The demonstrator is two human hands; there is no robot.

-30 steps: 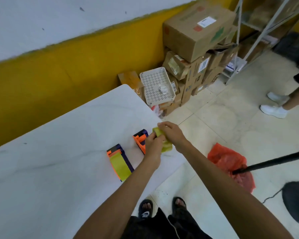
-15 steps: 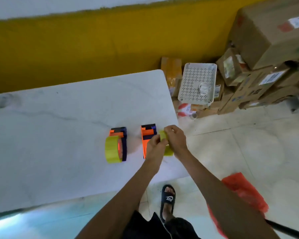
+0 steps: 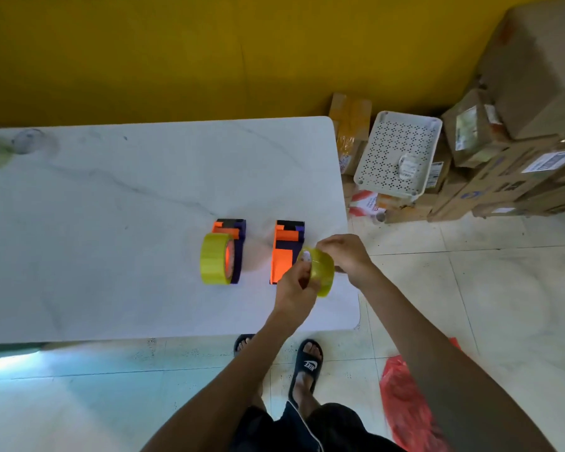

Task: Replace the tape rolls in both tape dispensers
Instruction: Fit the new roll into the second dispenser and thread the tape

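Both hands meet above the bench's [image 3: 111, 223] right edge. Left hand [image 3: 296, 290] grips a yellow tape roll [image 3: 320, 272] from below; right hand [image 3: 346, 256] pinches its top rim. Just left lies an empty orange dispenser [image 3: 286, 252]; farther left, a loaded dispenser [image 3: 232, 252] carries another yellow roll [image 3: 213, 263].

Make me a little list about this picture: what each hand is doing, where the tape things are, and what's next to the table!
left hand: grips the held tape roll
right hand: pinches the same roll's far edge
left dispenser: on the table, yellow roll against its side
right dispenser: on the table, no roll visible in it
beside table: white perforated tray, cardboard boxes
floor: red bag
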